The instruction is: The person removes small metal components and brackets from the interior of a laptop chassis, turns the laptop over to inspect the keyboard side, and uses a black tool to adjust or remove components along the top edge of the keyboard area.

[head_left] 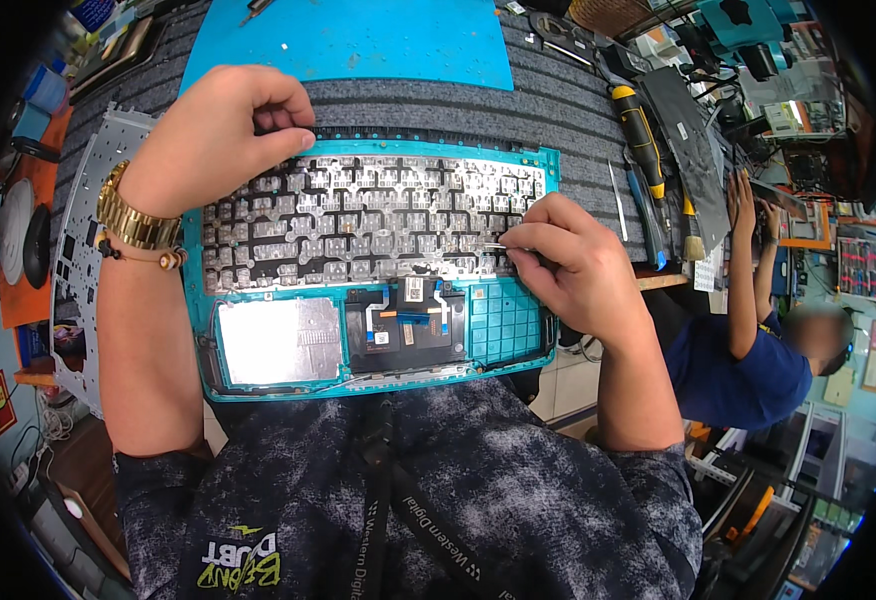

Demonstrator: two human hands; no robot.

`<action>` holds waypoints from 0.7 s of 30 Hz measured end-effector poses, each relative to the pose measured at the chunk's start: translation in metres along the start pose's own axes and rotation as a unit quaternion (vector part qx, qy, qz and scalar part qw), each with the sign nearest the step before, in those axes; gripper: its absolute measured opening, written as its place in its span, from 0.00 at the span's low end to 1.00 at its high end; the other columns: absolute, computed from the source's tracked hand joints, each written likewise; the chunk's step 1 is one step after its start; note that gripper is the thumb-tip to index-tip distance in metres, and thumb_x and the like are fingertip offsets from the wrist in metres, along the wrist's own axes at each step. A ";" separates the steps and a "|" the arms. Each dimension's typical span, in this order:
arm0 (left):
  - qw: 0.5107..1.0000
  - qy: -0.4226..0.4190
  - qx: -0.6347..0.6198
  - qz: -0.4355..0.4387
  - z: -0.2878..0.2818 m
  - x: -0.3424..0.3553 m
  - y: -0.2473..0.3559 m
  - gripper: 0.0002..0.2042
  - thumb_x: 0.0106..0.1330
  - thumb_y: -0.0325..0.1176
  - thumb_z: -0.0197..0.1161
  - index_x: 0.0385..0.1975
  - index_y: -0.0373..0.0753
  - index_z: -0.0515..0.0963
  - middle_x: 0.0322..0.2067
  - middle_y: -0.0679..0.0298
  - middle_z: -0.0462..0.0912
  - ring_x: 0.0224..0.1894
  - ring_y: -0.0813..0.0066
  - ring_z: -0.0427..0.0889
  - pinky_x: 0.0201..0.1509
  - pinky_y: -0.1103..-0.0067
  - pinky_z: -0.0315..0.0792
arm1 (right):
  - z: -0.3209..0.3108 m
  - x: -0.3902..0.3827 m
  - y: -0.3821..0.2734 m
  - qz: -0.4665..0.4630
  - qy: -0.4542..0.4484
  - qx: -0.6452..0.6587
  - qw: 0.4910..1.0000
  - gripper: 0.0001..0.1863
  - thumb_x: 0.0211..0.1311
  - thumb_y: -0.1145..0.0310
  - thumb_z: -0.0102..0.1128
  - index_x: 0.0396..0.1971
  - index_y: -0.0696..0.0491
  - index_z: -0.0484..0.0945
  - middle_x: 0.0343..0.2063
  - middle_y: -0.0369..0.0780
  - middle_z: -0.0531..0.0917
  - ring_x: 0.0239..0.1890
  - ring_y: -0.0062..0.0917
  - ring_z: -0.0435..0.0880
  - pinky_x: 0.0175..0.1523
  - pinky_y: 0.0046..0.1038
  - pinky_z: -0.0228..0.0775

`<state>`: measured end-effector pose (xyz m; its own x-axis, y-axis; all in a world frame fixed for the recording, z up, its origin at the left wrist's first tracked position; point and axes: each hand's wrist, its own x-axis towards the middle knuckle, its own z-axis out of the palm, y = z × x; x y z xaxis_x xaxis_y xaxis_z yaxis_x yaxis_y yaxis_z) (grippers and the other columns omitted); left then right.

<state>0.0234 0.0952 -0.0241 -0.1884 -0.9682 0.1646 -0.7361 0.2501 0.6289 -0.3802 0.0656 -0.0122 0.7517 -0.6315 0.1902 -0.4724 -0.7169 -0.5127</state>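
Observation:
A teal laptop top case [198,330] lies upside down in front of me, its near edge against my body. Its silvery keyboard back [378,215] is exposed, with a touchpad assembly [398,325] and ribbon cables below it. My left hand [243,130] is over the far left corner, fingers curled and thumb by the case's far edge; anything in its fingers is hidden. On the right side of the keyboard, my right hand [578,260] pinches a thin metal tool [493,246], its tip low over the metal sheet; its exact kind is too small to tell.
A blue mat [358,40] lies beyond on the grey striped cloth [568,120]. At right are a yellow-black screwdriver [638,130], a blue-handled tool [646,215] and a brush [693,235]. A perforated metal panel [78,250] stands left. Another person [758,350] sits at right.

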 end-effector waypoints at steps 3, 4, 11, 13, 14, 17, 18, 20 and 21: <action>1.000 0.001 -0.003 0.001 0.000 0.000 0.000 0.10 0.72 0.30 0.80 0.45 0.30 0.92 0.34 0.59 0.93 0.35 0.72 0.89 0.44 0.73 0.86 | -0.001 0.000 -0.001 0.008 0.003 0.004 1.000 0.11 0.63 0.80 0.78 0.43 0.52 0.92 0.40 0.40 0.88 0.38 0.40 0.91 0.43 0.38 0.85; 1.000 0.001 -0.005 0.001 0.000 0.000 0.000 0.10 0.72 0.30 0.80 0.45 0.30 0.92 0.34 0.59 0.93 0.35 0.72 0.89 0.44 0.73 0.86 | -0.001 0.000 -0.001 0.009 0.002 0.003 1.000 0.11 0.62 0.80 0.78 0.43 0.52 0.92 0.40 0.40 0.88 0.38 0.40 0.91 0.43 0.38 0.85; 0.999 -0.027 -0.010 -0.042 -0.002 0.000 0.002 0.09 0.72 0.26 0.80 0.45 0.30 0.90 0.38 0.64 0.89 0.40 0.76 0.86 0.48 0.76 0.83 | -0.003 0.000 -0.002 0.006 -0.004 -0.001 1.000 0.11 0.61 0.80 0.78 0.42 0.52 0.92 0.39 0.40 0.87 0.37 0.39 0.91 0.43 0.38 0.85; 0.998 -0.027 -0.009 -0.047 -0.002 0.000 0.002 0.08 0.72 0.26 0.80 0.45 0.30 0.90 0.38 0.64 0.88 0.40 0.76 0.86 0.48 0.76 0.83 | -0.002 -0.001 -0.002 0.004 -0.002 0.000 1.000 0.11 0.61 0.80 0.78 0.42 0.52 0.92 0.38 0.39 0.87 0.38 0.39 0.91 0.43 0.38 0.85; 0.999 -0.018 -0.005 -0.032 -0.002 0.000 0.002 0.09 0.72 0.28 0.80 0.45 0.30 0.91 0.37 0.62 0.90 0.39 0.75 0.87 0.46 0.75 0.84 | -0.001 -0.001 -0.002 0.005 -0.002 0.002 1.000 0.10 0.61 0.80 0.78 0.42 0.52 0.92 0.38 0.39 0.87 0.38 0.39 0.91 0.43 0.38 0.85; 1.000 -0.001 0.002 -0.005 -0.001 0.000 0.002 0.09 0.72 0.30 0.80 0.44 0.30 0.92 0.34 0.60 0.93 0.36 0.73 0.89 0.44 0.73 0.86 | 0.000 -0.001 -0.001 0.004 -0.006 0.001 1.000 0.10 0.61 0.79 0.78 0.42 0.52 0.92 0.38 0.39 0.87 0.38 0.39 0.91 0.42 0.39 0.85; 1.000 -0.002 0.002 -0.008 -0.001 0.000 0.002 0.09 0.72 0.30 0.80 0.44 0.30 0.92 0.34 0.60 0.93 0.35 0.73 0.89 0.44 0.73 0.86 | 0.000 -0.001 -0.001 0.003 -0.008 0.000 1.000 0.10 0.61 0.79 0.78 0.42 0.52 0.92 0.38 0.39 0.87 0.38 0.39 0.91 0.42 0.39 0.85; 1.000 -0.003 -0.001 -0.011 -0.001 0.000 0.002 0.09 0.72 0.30 0.80 0.44 0.30 0.92 0.34 0.60 0.93 0.35 0.73 0.89 0.44 0.73 0.86 | 0.000 -0.001 -0.001 0.002 -0.007 0.000 1.000 0.10 0.62 0.79 0.78 0.42 0.52 0.92 0.38 0.39 0.87 0.38 0.40 0.91 0.42 0.40 0.84; 1.000 -0.002 -0.004 -0.012 -0.001 0.000 0.002 0.09 0.72 0.30 0.80 0.44 0.30 0.92 0.34 0.60 0.93 0.35 0.73 0.89 0.44 0.73 0.85 | 0.000 -0.001 0.000 0.004 -0.011 -0.001 1.000 0.10 0.62 0.79 0.78 0.42 0.52 0.92 0.37 0.39 0.87 0.38 0.40 0.91 0.42 0.40 0.84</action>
<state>0.0225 0.0959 -0.0220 -0.1731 -0.9740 0.1463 -0.7353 0.2266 0.6387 -0.3804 0.0662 -0.0119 0.7573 -0.6312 0.1676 -0.4796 -0.7118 -0.5132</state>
